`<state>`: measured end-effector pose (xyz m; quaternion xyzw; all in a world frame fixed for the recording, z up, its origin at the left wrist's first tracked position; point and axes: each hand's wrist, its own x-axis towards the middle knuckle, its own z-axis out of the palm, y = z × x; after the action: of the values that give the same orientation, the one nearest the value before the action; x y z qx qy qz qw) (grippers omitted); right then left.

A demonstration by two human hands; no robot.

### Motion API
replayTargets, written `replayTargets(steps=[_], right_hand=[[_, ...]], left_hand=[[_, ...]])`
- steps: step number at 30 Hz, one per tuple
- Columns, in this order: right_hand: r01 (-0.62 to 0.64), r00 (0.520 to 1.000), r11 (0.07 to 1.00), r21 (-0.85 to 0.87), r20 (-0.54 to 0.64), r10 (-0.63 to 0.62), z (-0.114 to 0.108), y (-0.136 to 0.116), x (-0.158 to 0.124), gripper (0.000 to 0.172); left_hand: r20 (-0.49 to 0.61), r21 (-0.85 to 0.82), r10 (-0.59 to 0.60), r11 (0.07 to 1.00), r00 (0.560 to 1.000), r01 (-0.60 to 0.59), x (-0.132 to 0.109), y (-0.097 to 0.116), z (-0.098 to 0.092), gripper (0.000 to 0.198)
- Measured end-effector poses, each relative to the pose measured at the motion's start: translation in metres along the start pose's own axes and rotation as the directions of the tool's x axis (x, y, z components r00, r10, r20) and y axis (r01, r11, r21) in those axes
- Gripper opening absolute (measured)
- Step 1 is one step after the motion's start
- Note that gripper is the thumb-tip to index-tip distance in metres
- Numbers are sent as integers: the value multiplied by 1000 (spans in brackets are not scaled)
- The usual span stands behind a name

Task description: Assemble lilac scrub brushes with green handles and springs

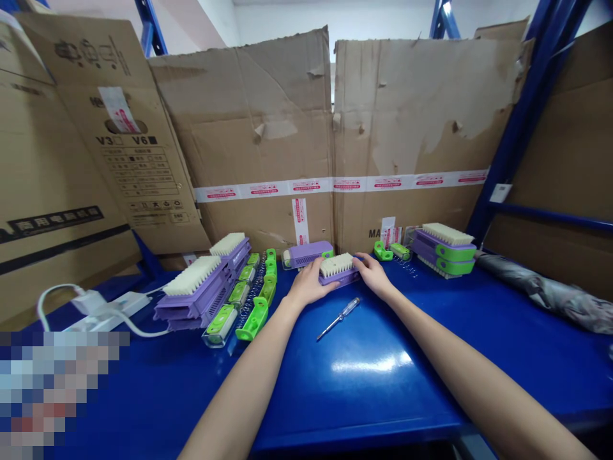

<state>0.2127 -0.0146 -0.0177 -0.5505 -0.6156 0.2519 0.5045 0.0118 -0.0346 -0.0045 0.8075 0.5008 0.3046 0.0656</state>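
A purple scrubbing brush with cream bristles facing up lies at the middle of the blue table. My left hand is closed around its left end, thumb along the near side. At the other end, my right hand grips it with bent fingers. Just in front of the brush is a screwdriver with a clear handle, its tip pointing toward the lower left. Behind my left hand another purple brush lies on its side, with a green end at right.
On the left stand stacked purple brushes, clear cases with green parts, metal springs and green end pieces. More brushes are stacked at right near a dark wrapped bundle. A power strip with cables lies far left. Cardboard walls the back.
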Motion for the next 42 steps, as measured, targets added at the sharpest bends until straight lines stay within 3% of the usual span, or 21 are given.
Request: replayTargets(steps=[21,31,42], right_hand=[[7,1000,999,-45,24,-6,-1,4,4,50],[68,997,997,35,25,-69,1,11,10,46],[103,994,994,-48,29,-102,-4,5,7,46]], left_hand=[[38,-1,-16,1000,999,16,-2,5,-4,83],[48,34,2,999,999,-4,-2,4,-3,83],[45,37,6,999,999,-8,-3,4,-4,77]])
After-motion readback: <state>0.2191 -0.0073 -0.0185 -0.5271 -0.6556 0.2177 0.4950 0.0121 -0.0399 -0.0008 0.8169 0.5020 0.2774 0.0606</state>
